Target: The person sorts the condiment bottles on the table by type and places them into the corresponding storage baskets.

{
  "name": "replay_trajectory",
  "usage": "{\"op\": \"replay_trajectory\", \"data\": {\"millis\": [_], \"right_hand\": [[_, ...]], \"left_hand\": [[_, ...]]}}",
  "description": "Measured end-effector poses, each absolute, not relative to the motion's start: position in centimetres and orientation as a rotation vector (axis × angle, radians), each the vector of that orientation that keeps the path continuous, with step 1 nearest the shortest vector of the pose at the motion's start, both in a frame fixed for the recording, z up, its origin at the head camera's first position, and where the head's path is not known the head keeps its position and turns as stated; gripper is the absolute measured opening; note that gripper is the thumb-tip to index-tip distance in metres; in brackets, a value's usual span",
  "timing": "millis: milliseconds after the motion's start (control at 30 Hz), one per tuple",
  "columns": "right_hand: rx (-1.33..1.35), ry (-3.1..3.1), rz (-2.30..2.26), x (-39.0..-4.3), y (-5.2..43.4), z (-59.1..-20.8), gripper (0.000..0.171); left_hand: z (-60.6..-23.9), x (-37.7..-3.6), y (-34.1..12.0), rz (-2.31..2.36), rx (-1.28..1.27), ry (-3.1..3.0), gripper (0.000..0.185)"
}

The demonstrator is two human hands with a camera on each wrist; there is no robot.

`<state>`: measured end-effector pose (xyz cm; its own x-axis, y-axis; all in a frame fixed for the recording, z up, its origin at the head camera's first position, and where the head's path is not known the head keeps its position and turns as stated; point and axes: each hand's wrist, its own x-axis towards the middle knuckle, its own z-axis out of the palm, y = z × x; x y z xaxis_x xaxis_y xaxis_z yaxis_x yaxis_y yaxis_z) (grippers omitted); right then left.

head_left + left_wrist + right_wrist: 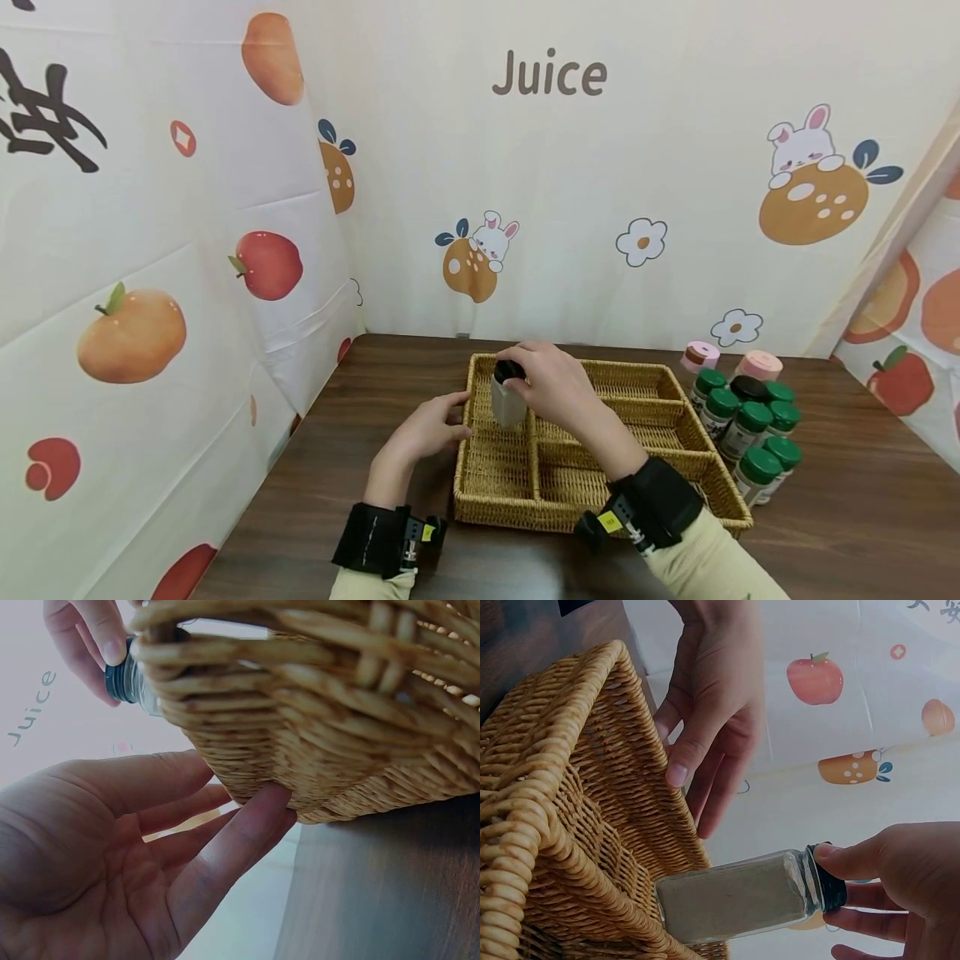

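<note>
My right hand [553, 385] pinches the black cap of a clear square jar [735, 896] filled with pale grey powder. In the head view the jar is upright over the far end of the left compartment of a woven wicker basket [495, 510]. The right wrist view shows its base down inside the rim. My left hand [429, 429] rests against the basket's left outer wall, and its fingertips [264, 802] touch the weave with the fingers fairly straight.
Right of the basket stand several green-capped spice bottles [752, 417], one black-capped jar [748, 388] and two pink-lidded containers [701, 355]. The basket has several compartments split by woven dividers [534, 467]. A printed cloth [555, 167] hangs behind the wooden table [862, 500].
</note>
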<state>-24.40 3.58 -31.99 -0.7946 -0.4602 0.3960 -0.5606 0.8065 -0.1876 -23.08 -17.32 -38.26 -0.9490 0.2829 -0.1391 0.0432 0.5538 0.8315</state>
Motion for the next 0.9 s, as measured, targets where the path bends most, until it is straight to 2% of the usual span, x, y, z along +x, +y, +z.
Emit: {"op": "replay_trajectory", "data": {"millis": [900], "right_hand": [[0.602, -2.740, 0.475, -26.8, 2.5, -32.8, 0.033]], "left_hand": [[-38.1, -23.1, -17.5, 1.275, 0.308, 2.592, 0.060]]}}
